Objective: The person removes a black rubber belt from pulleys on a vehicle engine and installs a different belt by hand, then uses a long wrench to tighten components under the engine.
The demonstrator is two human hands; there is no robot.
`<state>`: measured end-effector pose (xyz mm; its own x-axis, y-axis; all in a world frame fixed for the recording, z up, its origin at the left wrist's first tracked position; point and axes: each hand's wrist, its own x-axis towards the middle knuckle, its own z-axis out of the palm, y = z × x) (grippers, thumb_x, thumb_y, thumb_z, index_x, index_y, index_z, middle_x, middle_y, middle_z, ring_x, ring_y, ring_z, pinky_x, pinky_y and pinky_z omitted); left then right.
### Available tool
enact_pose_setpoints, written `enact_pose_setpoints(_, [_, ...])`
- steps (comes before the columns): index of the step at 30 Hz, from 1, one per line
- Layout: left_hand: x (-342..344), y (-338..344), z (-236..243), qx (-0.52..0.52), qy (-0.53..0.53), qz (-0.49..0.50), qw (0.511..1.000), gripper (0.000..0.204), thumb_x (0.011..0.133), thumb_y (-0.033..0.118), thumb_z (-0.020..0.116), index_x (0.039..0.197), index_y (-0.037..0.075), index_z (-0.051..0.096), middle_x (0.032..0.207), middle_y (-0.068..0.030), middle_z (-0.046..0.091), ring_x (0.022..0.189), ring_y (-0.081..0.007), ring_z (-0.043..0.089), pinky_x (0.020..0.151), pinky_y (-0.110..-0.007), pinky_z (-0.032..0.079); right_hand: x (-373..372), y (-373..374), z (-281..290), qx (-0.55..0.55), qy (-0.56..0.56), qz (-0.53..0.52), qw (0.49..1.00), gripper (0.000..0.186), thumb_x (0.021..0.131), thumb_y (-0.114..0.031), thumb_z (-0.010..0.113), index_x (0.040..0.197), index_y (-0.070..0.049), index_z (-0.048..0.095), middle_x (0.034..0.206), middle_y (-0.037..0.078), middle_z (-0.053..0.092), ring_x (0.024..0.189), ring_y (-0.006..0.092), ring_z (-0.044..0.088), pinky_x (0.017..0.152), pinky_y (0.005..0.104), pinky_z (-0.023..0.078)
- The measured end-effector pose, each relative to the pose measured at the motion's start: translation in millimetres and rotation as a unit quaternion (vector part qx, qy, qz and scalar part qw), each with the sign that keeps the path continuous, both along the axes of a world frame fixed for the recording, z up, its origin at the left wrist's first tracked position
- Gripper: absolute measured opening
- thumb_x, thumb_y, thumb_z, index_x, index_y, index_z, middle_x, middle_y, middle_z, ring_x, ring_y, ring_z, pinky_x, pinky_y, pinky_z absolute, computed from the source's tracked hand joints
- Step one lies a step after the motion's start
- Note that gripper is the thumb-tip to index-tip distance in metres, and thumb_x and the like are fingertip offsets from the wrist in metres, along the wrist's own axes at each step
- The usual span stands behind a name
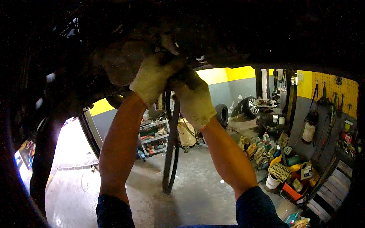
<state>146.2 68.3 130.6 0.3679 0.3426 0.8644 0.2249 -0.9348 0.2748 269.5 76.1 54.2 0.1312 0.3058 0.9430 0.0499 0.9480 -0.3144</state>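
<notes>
Workshop floor (pixel 201 193), gloved left hand (pixel 152 78), right hand (pixel 194 98) at underside (pixel 125 62) edge, fingers shadowed (cannot tell grasp), black belt (pixel 173 127) hanging below

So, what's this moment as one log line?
pale-gloved left hand: raised to dark overhead machinery; pale-gloved right hand: alongside; long black looped belt: hanging below; grip: unclear

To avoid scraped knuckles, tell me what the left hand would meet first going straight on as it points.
The gloved left hand would probably meet the dark overhead parts first, though shadow hides the exact depth.
</notes>
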Motion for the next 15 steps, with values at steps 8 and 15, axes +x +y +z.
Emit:
enact_pose_setpoints(8, [3, -2, 1, -0.006, -0.002, -0.027, 1.0, 0.036, 0.087, 0.029, 0.068, 0.101, -0.004, 0.066, 0.09, -0.0105, 0.068, 0.08, -0.0178, 0.061, 0.073, -0.033, 0.05, 10, 6, -13, 0.007, -0.083, -0.021, 0.996, 0.037, 0.097, -0.026, 0.056, 0.127, -0.005, 0.056, 0.104, 0.008, 0.067, 0.083, 0.0123, 0.059, 0.076, 0.0283, 0.049])
enact_pose_setpoints(15, [-6, 3, 3, 0.032, 0.109, 0.023, 0.993, 0.032, 0.087, 0.025, 0.068, 0.108, 0.0, 0.066, 0.108, -0.0149, 0.066, 0.096, -0.0209, 0.061, 0.089, -0.037, 0.05, -8, 6, -30, -0.007, -0.05, 0.002, 0.999, 0.037, 0.101, -0.022, 0.048, 0.132, -0.002, 0.047, 0.119, 0.019, 0.062, 0.102, 0.0322, 0.06, 0.087, 0.0397, 0.051])
